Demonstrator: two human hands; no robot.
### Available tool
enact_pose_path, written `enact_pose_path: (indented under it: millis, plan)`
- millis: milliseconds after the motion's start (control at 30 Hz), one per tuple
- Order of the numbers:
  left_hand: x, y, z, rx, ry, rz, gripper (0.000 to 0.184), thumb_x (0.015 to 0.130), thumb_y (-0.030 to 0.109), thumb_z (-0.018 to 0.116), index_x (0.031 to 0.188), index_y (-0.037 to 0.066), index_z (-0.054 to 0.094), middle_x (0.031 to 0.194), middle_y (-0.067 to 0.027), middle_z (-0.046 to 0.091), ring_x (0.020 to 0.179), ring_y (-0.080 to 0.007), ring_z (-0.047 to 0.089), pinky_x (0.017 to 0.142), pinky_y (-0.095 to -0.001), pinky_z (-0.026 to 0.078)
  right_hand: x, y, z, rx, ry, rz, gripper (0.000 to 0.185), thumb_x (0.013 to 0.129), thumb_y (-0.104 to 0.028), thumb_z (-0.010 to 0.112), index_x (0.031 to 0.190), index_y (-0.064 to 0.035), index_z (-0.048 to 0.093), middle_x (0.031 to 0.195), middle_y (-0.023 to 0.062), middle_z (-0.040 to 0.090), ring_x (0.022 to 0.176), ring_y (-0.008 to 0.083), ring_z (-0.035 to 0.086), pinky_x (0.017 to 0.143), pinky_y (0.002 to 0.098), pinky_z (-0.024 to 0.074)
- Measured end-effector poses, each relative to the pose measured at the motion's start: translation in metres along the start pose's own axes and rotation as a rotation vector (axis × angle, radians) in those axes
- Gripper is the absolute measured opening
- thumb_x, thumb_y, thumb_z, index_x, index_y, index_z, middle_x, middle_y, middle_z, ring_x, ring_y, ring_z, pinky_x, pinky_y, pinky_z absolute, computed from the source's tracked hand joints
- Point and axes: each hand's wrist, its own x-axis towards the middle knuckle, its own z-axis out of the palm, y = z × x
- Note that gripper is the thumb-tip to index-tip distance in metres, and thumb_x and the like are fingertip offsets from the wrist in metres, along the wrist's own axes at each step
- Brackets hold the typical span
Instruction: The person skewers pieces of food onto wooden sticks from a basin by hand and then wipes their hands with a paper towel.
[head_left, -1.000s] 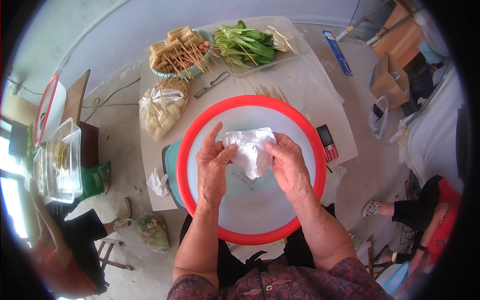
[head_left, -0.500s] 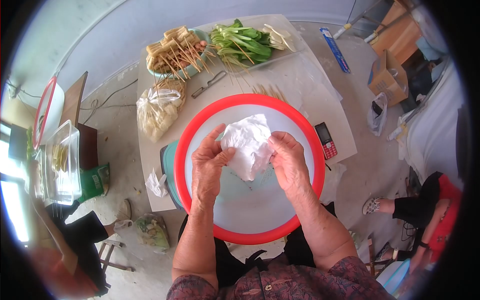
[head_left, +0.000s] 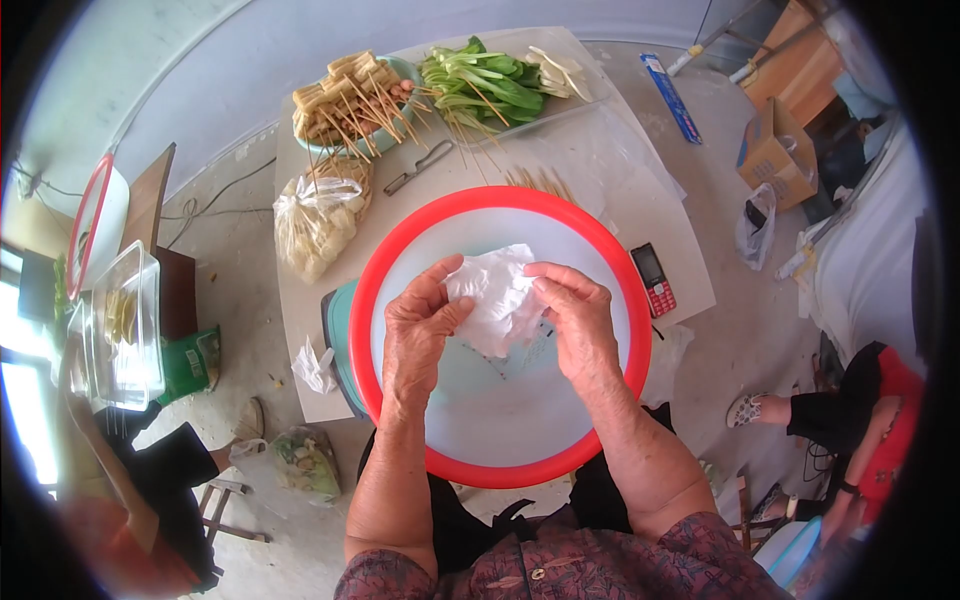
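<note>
A crumpled white paper tissue is held up between both hands, above a round white basin with a wide red rim. My left hand pinches the tissue's left edge between thumb and fingers. On the other side, my right hand has closed its thumb and fingertips on the upper right edge. Small dark specks show in the basin below the tissue. The basin overlaps the table's near edge, above my lap. A red-and-black keypad phone lies just right of the rim.
Behind the basin are a green bowl of skewered food, leafy greens, a knotted plastic bag and loose bamboo skewers. Another crumpled tissue lies left. One person sits at each side; a cardboard box stands right.
The tissue's top edge has come down and its upper right corner is bunched in. My right fingertips have shifted slightly left along it; my left hand keeps its hold.
</note>
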Motion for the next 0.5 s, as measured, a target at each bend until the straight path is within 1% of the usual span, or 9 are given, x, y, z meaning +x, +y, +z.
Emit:
enact_pose_path:
  millis: [67, 100, 167, 233, 300, 367, 400, 467, 500]
  plan:
    - [0.000, 0.001, 0.000, -0.002, 0.003, 0.008, 0.040, 0.077, -0.003, 0.064, 0.117, 0.004, 0.059, 0.083, -0.0037, 0.066, 0.072, -0.0098, 0.057, 0.066, -0.0233, 0.045, 0.002, 0.003, -0.001, 0.024, 0.049, -0.059, 0.018, 0.083, -0.002, 0.060, 0.099, 0.0021, 0.066, 0.088, 0.0048, 0.063, 0.079, 0.0083, 0.054, 0.075, 0.0211, 0.0431]
    - [0.000, 0.001, -0.001, -0.003, 0.006, 0.015, 0.039, 0.078, -0.003, 0.064, 0.116, 0.004, 0.059, 0.082, -0.0033, 0.065, 0.072, -0.0097, 0.057, 0.066, -0.0233, 0.045, 0.002, 0.004, -0.001, 0.024, 0.047, -0.060, 0.018, 0.083, -0.002, 0.060, 0.099, 0.0021, 0.066, 0.088, 0.0048, 0.063, 0.079, 0.0083, 0.054, 0.075, 0.0211, 0.0431]
    - [0.000, 0.002, -0.005, 0.040, 0.029, 0.023, 0.038, 0.078, -0.003, 0.064, 0.115, 0.004, 0.060, 0.081, -0.0032, 0.065, 0.072, -0.0096, 0.057, 0.067, -0.0235, 0.045, 0.003, 0.005, 0.001, 0.058, 0.072, -0.162, 0.018, 0.083, -0.002, 0.060, 0.099, 0.0035, 0.065, 0.088, 0.0052, 0.063, 0.080, 0.0086, 0.054, 0.076, 0.0221, 0.0435]
    - [0.001, 0.002, -0.007, 0.084, 0.054, 0.033, 0.037, 0.078, -0.003, 0.063, 0.114, 0.003, 0.060, 0.081, -0.0031, 0.064, 0.071, -0.0095, 0.057, 0.067, -0.0237, 0.045, 0.004, 0.007, -0.001, 0.084, 0.062, -0.177, 0.018, 0.083, -0.002, 0.060, 0.099, 0.0042, 0.065, 0.089, 0.0056, 0.063, 0.081, 0.0094, 0.055, 0.077, 0.0227, 0.0437]
    - [0.000, 0.000, -0.005, -0.001, 0.037, 0.027, 0.034, 0.078, -0.003, 0.062, 0.111, 0.003, 0.062, 0.080, -0.0033, 0.064, 0.073, -0.0101, 0.057, 0.071, -0.0245, 0.046, 0.004, 0.007, -0.003, 0.109, 0.033, -0.182, 0.018, 0.083, -0.002, 0.059, 0.098, 0.0049, 0.064, 0.089, 0.0060, 0.063, 0.081, 0.0102, 0.055, 0.077, 0.0234, 0.0440]
    - [0.001, -0.006, -0.005, 0.081, 0.045, 0.050, 0.026, 0.078, 0.000, 0.062, 0.104, 0.000, 0.065, 0.082, -0.0038, 0.063, 0.079, -0.0117, 0.057, 0.077, -0.0254, 0.046, 0.006, 0.006, -0.003, 0.054, 0.043, -0.184, 0.020, 0.082, -0.001, 0.059, 0.101, 0.0053, 0.063, 0.093, 0.0069, 0.062, 0.084, 0.0114, 0.055, 0.079, 0.0242, 0.0443]
    - [0.001, -0.007, -0.005, 0.089, 0.056, 0.016, 0.025, 0.078, 0.001, 0.062, 0.103, 0.000, 0.065, 0.084, -0.0041, 0.063, 0.079, -0.0117, 0.057, 0.077, -0.0248, 0.045, 0.007, 0.006, -0.002, 0.055, 0.023, -0.174, 0.021, 0.082, 0.000, 0.058, 0.102, 0.0055, 0.062, 0.094, 0.0070, 0.062, 0.085, 0.0120, 0.055, 0.079, 0.0246, 0.0441]
    - [0.002, -0.009, -0.009, 0.106, 0.006, 0.021, 0.029, 0.075, -0.003, 0.064, 0.103, 0.001, 0.065, 0.086, -0.0044, 0.063, 0.081, -0.0114, 0.057, 0.075, -0.0239, 0.046, 0.005, 0.005, -0.002, 0.032, -0.013, -0.184, 0.024, 0.082, 0.001, 0.058, 0.105, 0.0052, 0.061, 0.095, 0.0065, 0.060, 0.086, 0.0119, 0.054, 0.079, 0.0248, 0.0436]
    - [0.003, -0.009, -0.007, -0.035, -0.017, 0.014, 0.032, 0.073, -0.005, 0.066, 0.104, 0.001, 0.065, 0.086, -0.0041, 0.063, 0.081, -0.0109, 0.057, 0.074, -0.0238, 0.046, 0.004, 0.004, -0.001, 0.006, -0.023, -0.209, 0.025, 0.081, 0.002, 0.058, 0.106, 0.0047, 0.061, 0.095, 0.0059, 0.059, 0.085, 0.0111, 0.053, 0.079, 0.0247, 0.0432]
